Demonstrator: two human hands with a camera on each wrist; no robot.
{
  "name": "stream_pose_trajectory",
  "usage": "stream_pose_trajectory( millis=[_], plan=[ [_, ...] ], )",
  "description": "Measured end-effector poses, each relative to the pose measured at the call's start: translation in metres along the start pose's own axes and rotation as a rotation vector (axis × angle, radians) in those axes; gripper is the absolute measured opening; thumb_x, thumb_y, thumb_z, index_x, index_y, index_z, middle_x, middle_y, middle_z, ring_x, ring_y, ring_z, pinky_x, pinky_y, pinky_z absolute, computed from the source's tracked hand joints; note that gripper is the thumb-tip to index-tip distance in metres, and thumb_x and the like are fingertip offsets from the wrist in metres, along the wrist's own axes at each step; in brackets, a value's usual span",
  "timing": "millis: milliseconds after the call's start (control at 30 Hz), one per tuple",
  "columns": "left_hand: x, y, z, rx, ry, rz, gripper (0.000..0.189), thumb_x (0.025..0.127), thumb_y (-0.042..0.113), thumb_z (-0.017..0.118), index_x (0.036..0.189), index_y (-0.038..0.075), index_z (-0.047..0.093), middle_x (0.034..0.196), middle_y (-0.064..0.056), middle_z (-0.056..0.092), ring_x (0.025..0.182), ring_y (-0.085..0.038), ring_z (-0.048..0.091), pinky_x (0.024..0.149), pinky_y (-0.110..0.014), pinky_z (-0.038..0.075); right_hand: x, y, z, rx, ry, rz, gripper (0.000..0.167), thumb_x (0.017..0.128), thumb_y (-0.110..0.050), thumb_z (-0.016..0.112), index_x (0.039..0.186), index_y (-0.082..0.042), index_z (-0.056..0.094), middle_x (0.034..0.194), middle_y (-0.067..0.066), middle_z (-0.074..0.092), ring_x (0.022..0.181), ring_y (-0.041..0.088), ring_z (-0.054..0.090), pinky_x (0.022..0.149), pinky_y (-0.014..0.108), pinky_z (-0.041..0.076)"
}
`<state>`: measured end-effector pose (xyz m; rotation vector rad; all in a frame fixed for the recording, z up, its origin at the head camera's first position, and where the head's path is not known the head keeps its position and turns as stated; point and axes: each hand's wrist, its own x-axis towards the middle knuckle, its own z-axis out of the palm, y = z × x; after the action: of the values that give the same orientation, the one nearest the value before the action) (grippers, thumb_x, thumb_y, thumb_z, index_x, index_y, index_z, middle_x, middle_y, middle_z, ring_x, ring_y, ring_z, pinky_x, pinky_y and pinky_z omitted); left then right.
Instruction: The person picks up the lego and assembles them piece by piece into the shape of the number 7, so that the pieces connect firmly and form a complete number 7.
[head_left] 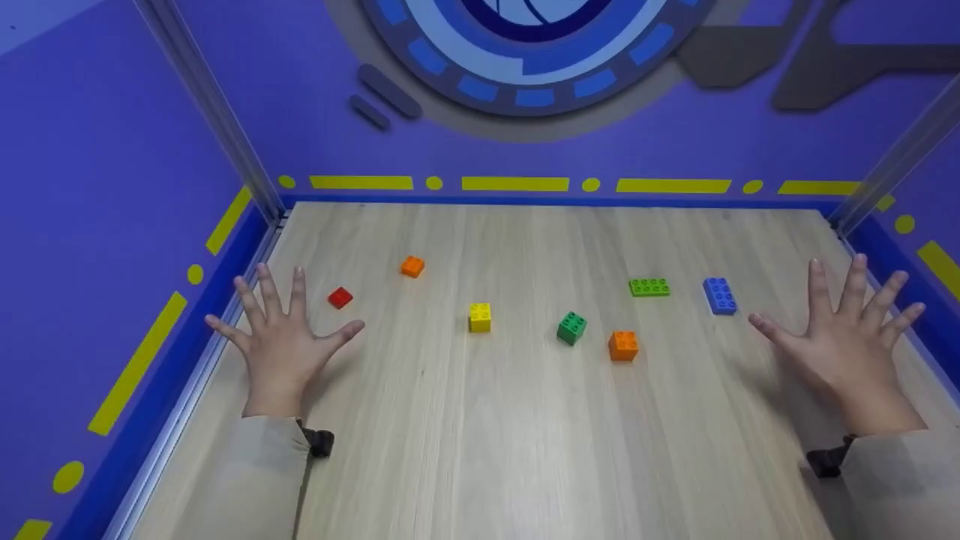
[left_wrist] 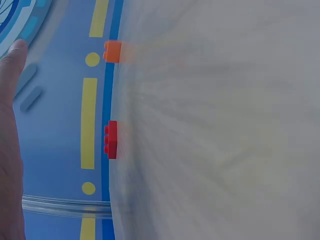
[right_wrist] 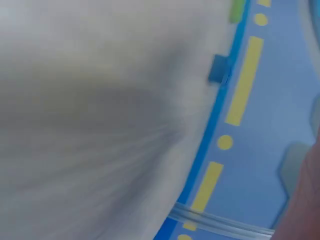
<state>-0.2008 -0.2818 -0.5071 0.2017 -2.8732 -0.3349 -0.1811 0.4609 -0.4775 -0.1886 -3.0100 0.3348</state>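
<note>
My left hand is spread wide over the left side of the table, holding nothing. Closest to it is a small red brick, with a flat orange brick farther back; the left wrist view shows both, red and orange. On the right, my right hand also has its fingers fanned out, with nothing in it. A blue brick lies just left of its thumb. Beyond that sits a light green brick. Between the hands stand a yellow brick, a dark green brick and a taller orange brick.
The bricks lie apart on a pale wooden table. A purple-blue back wall with yellow markings rises behind it, and side panels close it in at left and right. Metal posts stand at the back corners.
</note>
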Motion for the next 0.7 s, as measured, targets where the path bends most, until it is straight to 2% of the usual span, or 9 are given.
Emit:
stream_pose_trajectory(
  millis=[200, 300, 367, 433, 533, 633, 700],
  plan=[
    [-0.006, 0.015, -0.003, -0.064, 0.039, 0.01, 0.134, 0.084, 0.103, 0.057, 0.184, 0.025, 0.012, 0.189, -0.012, -0.024, 0.173, -0.051, -0.027, 0.119, -0.09, -0.029, -0.005, -0.014, -0.008, 0.058, 0.028, -0.037, 0.123, 0.103, -0.089, 0.047, 0.18, -0.016, -0.015, 0.18, 0.016, -0.044, 0.16, 0.054, -0.048, 0.123, 0.083, -0.031],
    [-0.008, 0.024, -0.006, -0.11, 0.08, 0.034, 0.132, 0.085, 0.099, 0.062, 0.183, 0.024, 0.016, 0.191, -0.013, -0.018, 0.174, -0.051, -0.023, 0.122, -0.089, -0.026, -0.008, -0.023, -0.009, 0.095, 0.038, -0.058, 0.123, 0.103, -0.083, 0.056, 0.181, -0.015, -0.01, 0.183, 0.02, -0.038, 0.162, 0.056, -0.044, 0.123, 0.083, -0.03],
    [-0.008, 0.031, -0.008, -0.15, 0.115, 0.057, 0.129, 0.086, 0.094, 0.066, 0.183, 0.023, 0.019, 0.192, -0.016, -0.007, 0.176, -0.051, -0.017, 0.124, -0.089, -0.023, -0.01, -0.032, -0.007, 0.135, 0.042, -0.08, 0.125, 0.102, -0.078, 0.066, 0.182, -0.015, -0.005, 0.185, 0.021, -0.033, 0.165, 0.057, -0.04, 0.125, 0.083, -0.029],
    [-0.009, 0.038, -0.008, -0.199, 0.154, 0.083, 0.125, 0.087, 0.088, 0.07, 0.182, 0.022, 0.024, 0.192, -0.018, 0.011, 0.177, -0.051, -0.007, 0.126, -0.089, -0.019, -0.012, -0.041, -0.005, 0.187, 0.05, -0.1, 0.126, 0.099, -0.07, 0.076, 0.183, -0.015, 0.001, 0.187, 0.022, -0.025, 0.168, 0.058, -0.033, 0.126, 0.086, -0.023],
    [-0.011, 0.048, -0.008, -0.292, 0.212, 0.119, 0.117, 0.088, 0.078, 0.077, 0.178, 0.017, 0.035, 0.185, -0.02, 0.033, 0.177, -0.051, 0.011, 0.131, -0.088, -0.009, -0.015, -0.057, -0.003, 0.277, 0.068, -0.127, 0.124, 0.096, -0.061, 0.085, 0.184, -0.017, 0.009, 0.19, 0.021, -0.014, 0.173, 0.056, -0.021, 0.125, 0.093, -0.007],
    [-0.011, 0.057, -0.006, -0.37, 0.255, 0.151, 0.108, 0.089, 0.07, 0.079, 0.173, 0.011, 0.044, 0.179, -0.022, 0.042, 0.173, -0.051, 0.024, 0.134, -0.087, 0.003, -0.017, -0.072, -0.003, 0.349, 0.102, -0.142, 0.12, 0.095, -0.052, 0.089, 0.183, -0.016, 0.015, 0.192, 0.02, -0.003, 0.175, 0.055, -0.009, 0.123, 0.096, 0.007],
    [-0.01, 0.063, -0.005, -0.403, 0.276, 0.172, 0.104, 0.09, 0.067, 0.079, 0.17, 0.009, 0.047, 0.176, -0.023, 0.043, 0.169, -0.051, 0.032, 0.134, -0.085, 0.011, -0.018, -0.081, -0.003, 0.384, 0.123, -0.155, 0.117, 0.095, -0.047, 0.091, 0.182, -0.014, 0.019, 0.191, 0.021, 0.004, 0.175, 0.056, -0.001, 0.125, 0.095, 0.011]
  ],
)
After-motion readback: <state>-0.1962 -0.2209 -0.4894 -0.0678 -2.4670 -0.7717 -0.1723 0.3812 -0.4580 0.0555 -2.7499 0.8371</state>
